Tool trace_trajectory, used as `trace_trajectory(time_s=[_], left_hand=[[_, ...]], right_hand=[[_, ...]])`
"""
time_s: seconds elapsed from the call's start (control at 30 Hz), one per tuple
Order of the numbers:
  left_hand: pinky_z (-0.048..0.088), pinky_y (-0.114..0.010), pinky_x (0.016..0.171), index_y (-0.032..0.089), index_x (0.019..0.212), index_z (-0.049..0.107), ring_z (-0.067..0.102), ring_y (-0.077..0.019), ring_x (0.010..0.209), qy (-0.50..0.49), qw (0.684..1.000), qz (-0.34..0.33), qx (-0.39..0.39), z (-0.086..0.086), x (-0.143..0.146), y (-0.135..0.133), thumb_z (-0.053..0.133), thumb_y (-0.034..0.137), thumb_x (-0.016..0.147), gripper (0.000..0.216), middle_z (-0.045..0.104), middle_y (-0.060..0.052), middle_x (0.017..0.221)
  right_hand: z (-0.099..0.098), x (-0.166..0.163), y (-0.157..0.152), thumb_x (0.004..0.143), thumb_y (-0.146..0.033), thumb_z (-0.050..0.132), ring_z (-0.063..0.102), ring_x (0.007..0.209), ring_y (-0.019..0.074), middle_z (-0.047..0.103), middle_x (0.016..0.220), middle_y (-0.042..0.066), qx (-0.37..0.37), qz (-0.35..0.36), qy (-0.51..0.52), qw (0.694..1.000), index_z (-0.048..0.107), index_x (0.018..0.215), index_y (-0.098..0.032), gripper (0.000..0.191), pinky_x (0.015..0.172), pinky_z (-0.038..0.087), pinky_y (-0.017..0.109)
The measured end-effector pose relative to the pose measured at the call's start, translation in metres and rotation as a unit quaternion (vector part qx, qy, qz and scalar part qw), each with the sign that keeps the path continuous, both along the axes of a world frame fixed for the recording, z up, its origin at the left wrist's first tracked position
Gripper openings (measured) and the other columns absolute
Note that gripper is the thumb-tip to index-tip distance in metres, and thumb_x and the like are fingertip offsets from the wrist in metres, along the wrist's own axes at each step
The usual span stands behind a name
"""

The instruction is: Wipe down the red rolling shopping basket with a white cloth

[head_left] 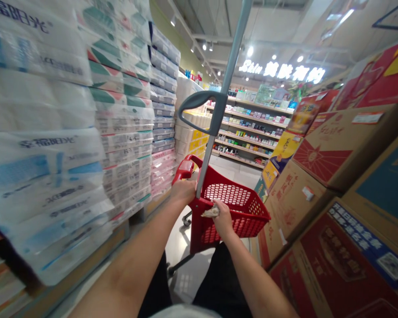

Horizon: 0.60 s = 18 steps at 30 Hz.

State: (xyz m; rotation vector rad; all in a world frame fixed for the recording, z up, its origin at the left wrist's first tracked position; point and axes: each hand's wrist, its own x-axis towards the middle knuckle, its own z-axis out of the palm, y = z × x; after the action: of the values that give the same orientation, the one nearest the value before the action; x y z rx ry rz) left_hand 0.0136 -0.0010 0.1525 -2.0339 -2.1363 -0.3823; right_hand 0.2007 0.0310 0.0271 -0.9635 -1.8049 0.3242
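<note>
head cam: red shopping cart point(199, 229) is right in front of the person's legs, in the aisle btwn tissue packs point(49, 150) on the l & stacked cartons point(321, 145) on the r. r hand point(223, 219) is closed on a crumpled pale rag point(211, 212), up by the cart's near rim. l hand point(185, 191) is at the cart's rear corner, just beside the gray pole point(231, 66); fingers hidden, can't tell if it's gripping. progress: rag's in hand & both hands are at the cart; how much is done or left, can't tell.
</note>
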Motion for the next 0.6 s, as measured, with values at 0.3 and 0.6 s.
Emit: trace_trajectory(time_s=[0.3,0.6], left_hand=[[0.049,-0.036,0.074,0.016,0.093,0.066,0.068,-0.0277,0.086,-0.006,1.0,0.002,0.012,-0.001,0.004,-0.005,0.039,0.029,0.089,0.031,0.07,-0.015,0.089],[0.049,-0.037,0.075,0.015,0.093,0.066,0.069,-0.0273,0.083,-0.001,1.0,-0.009,0.029,-0.003,0.004,-0.004,0.04,0.027,0.089,0.029,0.07,-0.014,0.083]], right_hand=[[0.023,-0.05,-0.026,0.065,-0.002,0.044,0.045,0.125,0.0238,0.053,0.133,0.009,0.073,0.058,-0.022,0.995,0.049,0.133,-0.019,0.07,0.108,0.036,0.043],[0.007,-0.015,-0.011,0.063,0.001,0.04,0.052,0.117,0.0235,0.061,0.121,0.009,0.041,0.001,-0.033,0.999,0.057,0.124,-0.02,0.066,0.103,0.041,0.045]])
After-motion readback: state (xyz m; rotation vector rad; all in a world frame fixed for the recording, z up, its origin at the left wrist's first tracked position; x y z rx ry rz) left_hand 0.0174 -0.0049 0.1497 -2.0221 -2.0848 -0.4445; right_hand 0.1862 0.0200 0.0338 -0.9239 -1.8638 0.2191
